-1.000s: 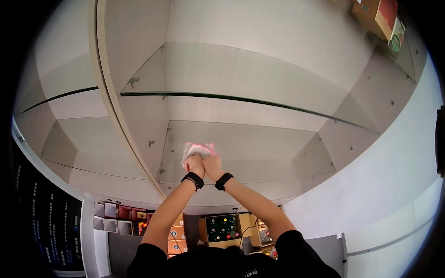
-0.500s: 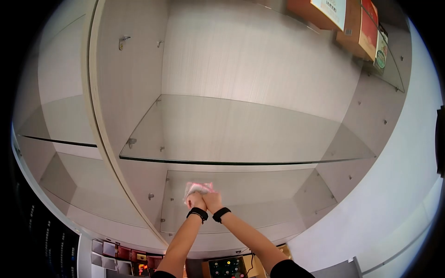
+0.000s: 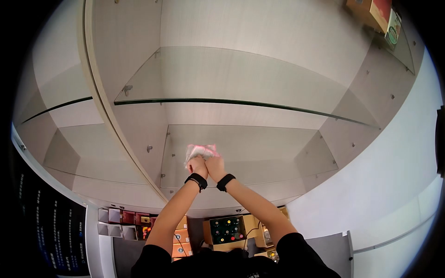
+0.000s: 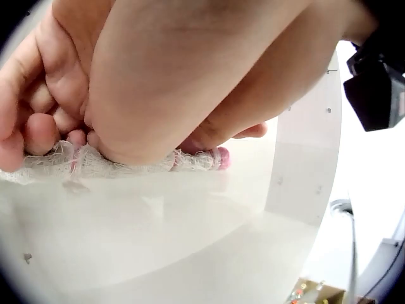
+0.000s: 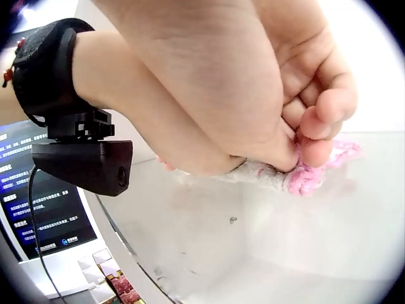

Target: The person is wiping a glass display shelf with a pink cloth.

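A crumpled white cloth with pink edging [image 3: 201, 150] lies against the lower glass shelf [image 3: 259, 160], with both hands close together at its near side. My left hand [image 3: 197, 167] grips the cloth; the left wrist view shows its curled fingers [image 4: 39, 133] on the gauzy white fabric [image 4: 123, 163]. Beside it, wrist nearly touching, my right hand [image 3: 215, 168] holds the cloth's right part. Thumb and fingers [image 5: 319, 136] pinch the pink edge [image 5: 307, 180] in the right wrist view. The palms hide much of the cloth.
Another glass shelf [image 3: 241, 74] with a dark front edge spans the cabinet above the hands. Boxes [image 3: 371, 14] stand at the upper right. A wooden divider [image 3: 109, 109] runs along the left. Below are a carton of bottles [image 3: 227, 230] and orange boxes [image 3: 181, 236].
The head view tilted up and back down, shifting the shelves and hands within the picture. Both hands stay on the cloth, with little visible movement against the shelf.
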`<act>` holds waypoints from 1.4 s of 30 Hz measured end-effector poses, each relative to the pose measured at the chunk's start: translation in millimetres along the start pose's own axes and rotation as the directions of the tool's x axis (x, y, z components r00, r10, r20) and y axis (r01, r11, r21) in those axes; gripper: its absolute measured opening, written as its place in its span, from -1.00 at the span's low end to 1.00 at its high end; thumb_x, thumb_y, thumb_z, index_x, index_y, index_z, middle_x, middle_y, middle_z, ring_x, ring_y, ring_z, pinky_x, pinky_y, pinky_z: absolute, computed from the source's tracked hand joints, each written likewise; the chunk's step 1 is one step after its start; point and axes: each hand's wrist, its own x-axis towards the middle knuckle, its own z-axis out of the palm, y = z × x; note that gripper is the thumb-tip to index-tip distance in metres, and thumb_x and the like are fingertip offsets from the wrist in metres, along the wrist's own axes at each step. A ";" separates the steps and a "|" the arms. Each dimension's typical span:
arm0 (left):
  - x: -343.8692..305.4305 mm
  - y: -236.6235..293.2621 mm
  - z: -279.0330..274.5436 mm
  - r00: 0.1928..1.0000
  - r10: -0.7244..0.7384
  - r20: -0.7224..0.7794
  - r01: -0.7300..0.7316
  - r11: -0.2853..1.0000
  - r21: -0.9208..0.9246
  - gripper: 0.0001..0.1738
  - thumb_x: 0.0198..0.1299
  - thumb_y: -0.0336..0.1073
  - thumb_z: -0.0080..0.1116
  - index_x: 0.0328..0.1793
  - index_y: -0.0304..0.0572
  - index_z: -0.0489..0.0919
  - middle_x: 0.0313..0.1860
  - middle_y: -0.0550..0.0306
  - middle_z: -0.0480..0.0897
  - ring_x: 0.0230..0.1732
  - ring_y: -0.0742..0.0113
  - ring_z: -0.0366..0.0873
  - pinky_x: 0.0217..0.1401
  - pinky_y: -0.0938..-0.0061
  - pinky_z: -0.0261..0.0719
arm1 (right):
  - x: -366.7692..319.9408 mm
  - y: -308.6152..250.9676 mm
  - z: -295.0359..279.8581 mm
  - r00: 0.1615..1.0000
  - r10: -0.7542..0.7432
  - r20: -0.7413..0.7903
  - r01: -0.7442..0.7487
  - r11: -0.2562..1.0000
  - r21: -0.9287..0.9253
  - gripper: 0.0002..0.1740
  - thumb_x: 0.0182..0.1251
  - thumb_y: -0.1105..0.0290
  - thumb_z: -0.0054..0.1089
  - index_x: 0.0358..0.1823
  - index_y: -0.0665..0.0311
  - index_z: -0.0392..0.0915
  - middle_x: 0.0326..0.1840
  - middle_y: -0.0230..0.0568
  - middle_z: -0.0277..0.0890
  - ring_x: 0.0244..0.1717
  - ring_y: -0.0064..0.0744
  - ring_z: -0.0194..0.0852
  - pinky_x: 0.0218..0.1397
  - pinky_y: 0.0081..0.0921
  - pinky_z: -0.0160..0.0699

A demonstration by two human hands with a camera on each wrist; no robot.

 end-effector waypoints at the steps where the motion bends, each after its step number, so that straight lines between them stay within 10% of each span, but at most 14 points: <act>1: 4.1 1.7 3.0 1.000 -0.031 0.006 0.031 0.999 -0.010 -0.70 -0.31 -0.30 0.01 -0.36 -0.18 0.31 -0.60 0.24 0.47 -0.69 0.45 0.43 -0.96 0.57 0.19 | -0.1 0.4 -2.8 0.999 -0.037 0.008 0.037 0.998 -0.046 -0.81 -0.09 0.32 -0.18 -0.65 0.00 0.47 -0.58 -0.49 0.42 -0.46 -0.56 0.37 -0.42 -0.58 0.24; 16: 26.1 3.5 1.9 0.998 -0.025 0.050 0.026 0.999 -0.035 -0.70 -0.32 -0.28 0.02 -0.35 -0.17 0.35 -0.64 0.26 0.42 -0.77 0.43 0.36 -0.98 0.60 0.08 | 20.0 6.6 4.8 0.990 -0.054 -0.130 0.059 0.998 0.038 -0.81 -0.07 0.34 -0.21 -0.61 -0.02 0.46 -0.62 -0.51 0.41 -0.48 -0.55 0.36 -0.27 -0.41 0.15; 29: 32.3 7.2 16.9 0.999 -0.042 0.014 0.042 0.999 -0.014 -0.65 -0.30 -0.24 0.01 -0.32 -0.17 0.27 -0.67 0.24 0.47 -0.74 0.43 0.42 -0.92 0.57 0.19 | 9.2 3.7 -23.2 0.986 -0.030 0.163 0.034 0.999 -0.020 -0.77 -0.04 0.39 -0.24 -0.39 0.04 0.44 -0.37 -0.45 0.40 -0.29 -0.49 0.34 -0.11 -0.42 0.06; 42: 27.0 6.3 13.6 1.000 -0.018 0.022 0.018 1.000 0.000 -0.53 -0.37 -0.22 0.06 -0.25 -0.24 0.24 -0.75 0.32 0.41 -0.81 0.49 0.35 -0.95 0.61 0.13 | 10.1 3.3 -3.2 0.997 -0.018 0.069 0.021 0.999 -0.036 -0.82 -0.05 0.39 -0.18 -0.45 0.07 0.45 -0.40 -0.45 0.40 -0.34 -0.52 0.36 -0.45 -0.58 0.32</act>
